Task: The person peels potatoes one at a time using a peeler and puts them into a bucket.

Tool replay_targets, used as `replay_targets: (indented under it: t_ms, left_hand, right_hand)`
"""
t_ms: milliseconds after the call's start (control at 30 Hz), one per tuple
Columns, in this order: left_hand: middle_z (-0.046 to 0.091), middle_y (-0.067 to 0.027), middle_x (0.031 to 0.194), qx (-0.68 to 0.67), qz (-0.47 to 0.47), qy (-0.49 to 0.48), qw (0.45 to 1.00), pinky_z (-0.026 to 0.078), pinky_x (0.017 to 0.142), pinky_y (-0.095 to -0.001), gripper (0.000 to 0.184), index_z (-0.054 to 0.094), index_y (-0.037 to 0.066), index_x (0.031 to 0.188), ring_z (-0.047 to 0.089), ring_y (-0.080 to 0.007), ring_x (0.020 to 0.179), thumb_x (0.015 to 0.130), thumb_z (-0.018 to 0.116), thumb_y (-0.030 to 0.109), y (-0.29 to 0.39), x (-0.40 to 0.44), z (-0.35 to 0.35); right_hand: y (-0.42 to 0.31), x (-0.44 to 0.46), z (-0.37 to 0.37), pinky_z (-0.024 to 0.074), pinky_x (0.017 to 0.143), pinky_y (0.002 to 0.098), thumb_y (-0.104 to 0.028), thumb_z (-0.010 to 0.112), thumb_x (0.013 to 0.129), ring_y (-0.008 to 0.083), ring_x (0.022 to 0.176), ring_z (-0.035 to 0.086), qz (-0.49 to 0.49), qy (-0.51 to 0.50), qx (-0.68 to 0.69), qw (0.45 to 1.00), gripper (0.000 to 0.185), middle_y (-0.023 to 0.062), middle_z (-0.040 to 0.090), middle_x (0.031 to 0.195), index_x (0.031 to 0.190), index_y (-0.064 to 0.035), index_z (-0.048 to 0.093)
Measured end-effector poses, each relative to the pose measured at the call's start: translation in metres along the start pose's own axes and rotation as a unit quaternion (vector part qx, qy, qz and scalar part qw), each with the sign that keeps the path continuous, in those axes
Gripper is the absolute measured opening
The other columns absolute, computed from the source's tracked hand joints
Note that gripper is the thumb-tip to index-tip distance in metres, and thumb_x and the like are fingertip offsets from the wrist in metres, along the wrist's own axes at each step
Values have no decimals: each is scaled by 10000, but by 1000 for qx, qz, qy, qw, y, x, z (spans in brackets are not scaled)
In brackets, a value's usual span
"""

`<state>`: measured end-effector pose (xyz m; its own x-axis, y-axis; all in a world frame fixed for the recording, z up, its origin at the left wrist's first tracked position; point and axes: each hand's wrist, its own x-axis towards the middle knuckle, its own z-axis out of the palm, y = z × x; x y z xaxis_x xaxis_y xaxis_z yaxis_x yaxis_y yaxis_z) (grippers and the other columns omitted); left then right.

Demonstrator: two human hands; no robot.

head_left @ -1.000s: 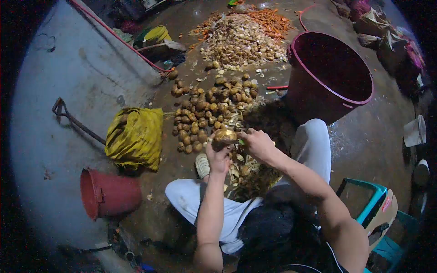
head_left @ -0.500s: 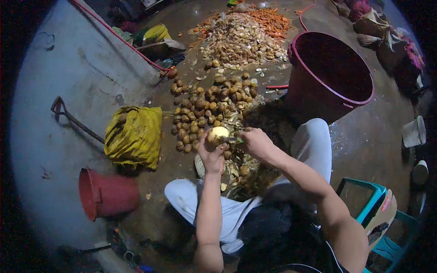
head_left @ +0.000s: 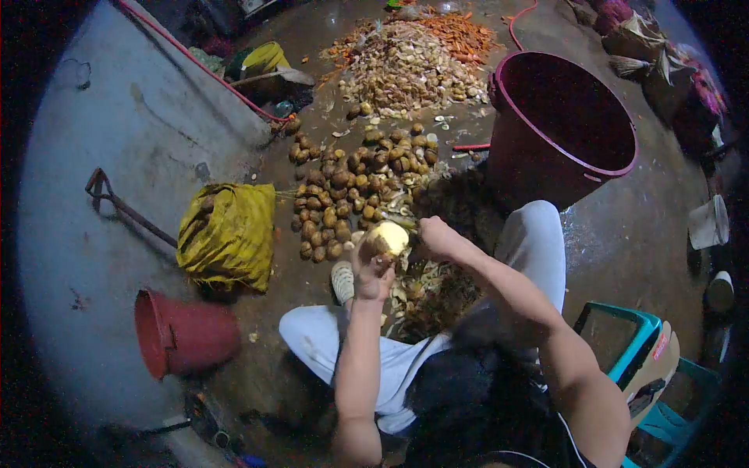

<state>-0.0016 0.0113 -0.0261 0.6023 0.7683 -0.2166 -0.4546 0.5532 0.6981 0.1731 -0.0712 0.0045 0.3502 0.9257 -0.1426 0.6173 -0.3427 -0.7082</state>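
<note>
- Part-peeled root vegetable (head_left: 392, 235) was held up in the left hand (head_left: 370, 277), fingers wrapped round its underside and near side; likely cupped so the pale face was left exposed, brown skin patch kept toward the palm.
- Right hand (head_left: 441, 236) was held just beside the vegetable, a small gap between. Fingers appeared curled in; whether anything was pinched could not be told, too dim. Probably kept level with the vegetable so either could be reached easily.
- Peelings (head_left: 425, 292) were strewn below the right fingers, between the legs; presumably let fall there.
- Brown root vegetables (head_left: 339, 181) were spread just beyond the left fingertips, probably kept there for short reach.
- Yellow sack (head_left: 226, 238) was stood left of the left fingers, purpose unclear.
- Purple tub (head_left: 519, 148) was set beyond and right of the right fingers, mouth up, maybe for easy dropping-in.
- Red bucket (head_left: 199, 339) was left tilted, well left of the left fingers, nearer the body.
- Pale scraps (head_left: 413, 66) were heaped farthest past both hands' fingers, orange scraps (head_left: 466, 39) behind; likely massed out of the way.
</note>
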Motion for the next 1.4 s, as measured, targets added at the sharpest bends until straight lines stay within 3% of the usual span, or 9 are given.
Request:
replay_targets:
  t_ms: [67, 167, 200, 367, 500, 600, 767, 967, 1400]
  left_hand:
    - [590, -127, 1182, 21, 55, -47, 997, 495, 962, -442, 696, 487, 1, 1277, 596, -300, 1096, 666, 780, 156, 0, 5, -1]
    - [628, -85, 1090, 83, 76, -61, 992, 547, 790, -311, 576, 526, 10, 1254, 634, -195, 953, 729, 757, 62, 26, 2, 21]
    - [633, -93, 1093, 169, 87, -68, 980, 533, 860, -322, 536, 547, -50, 1218, 627, -191, 986, 705, 699, -71, 33, 6, 20]
    - [636, -90, 1086, 248, 117, -91, 957, 518, 897, -316, 576, 561, -58, 1204, 638, -187, 966, 658, 744, -87, 35, 7, 26]
    - [639, -88, 1065, 269, 75, -106, 954, 531, 860, -330, 627, 566, -49, 1183, 641, -203, 953, 606, 807, -12, 33, 7, 28]
    - [617, -110, 1114, 139, 56, -133, 980, 514, 889, -338, 662, 532, -40, 1230, 624, -216, 988, 632, 802, 41, 34, 3, 23]
    - [602, -108, 1157, 102, 109, -122, 981, 496, 936, -354, 673, 525, -29, 1254, 598, -234, 1063, 703, 829, 209, 39, 9, 16]
    - [577, -126, 1235, -252, -66, -87, 962, 479, 991, -446, 646, 506, 19, 1284, 560, -306, 1140, 766, 786, 284, 35, 17, -6]
    - [570, -113, 1278, -239, -40, -52, 969, 465, 994, -514, 602, 534, 66, 1275, 549, -305, 1163, 767, 785, 268, 33, 17, 4]
  right_hand:
    - [26, 13, 16, 536, 704, 489, -56, 577, 729, 404, 792, 651, -110, -50, -147, 982, 121, 237, 641, 763, 722, 47, 640]
    - [6, -2, 6, 540, 670, 472, -66, 593, 717, 384, 767, 653, -107, 18, -135, 985, 126, 206, 637, 759, 737, 39, 659]
    - [5, -3, 10, 534, 667, 465, -70, 593, 717, 373, 783, 645, -84, 44, -38, 995, 124, 171, 612, 769, 737, 29, 665]
    - [-21, -18, 6, 542, 676, 500, -60, 579, 741, 419, 738, 652, -123, 146, -97, 977, 125, 230, 638, 747, 763, 27, 667]
    - [-8, 7, -10, 554, 648, 478, -93, 637, 697, 416, 669, 651, 21, -16, -37, 999, 123, 239, 628, 730, 722, 24, 665]
    - [27, 19, 18, 493, 601, 469, -196, 724, 648, 422, 629, 591, -240, 36, -188, 952, 285, 230, 593, 640, 587, 50, 594]
    - [33, 12, 15, 494, 685, 449, -229, 791, 680, 410, 764, 620, -103, 14, -9, 995, 323, 246, 633, 788, 826, 25, 656]
    - [20, 3, -6, 503, 729, 459, -255, 795, 718, 422, 849, 624, -60, 29, -46, 997, 409, 239, 654, 858, 1019, -16, 655]
    - [25, 2, 12, 509, 704, 458, -227, 776, 743, 420, 803, 622, -110, 14, -16, 994, 399, 237, 650, 836, 1084, -61, 653]
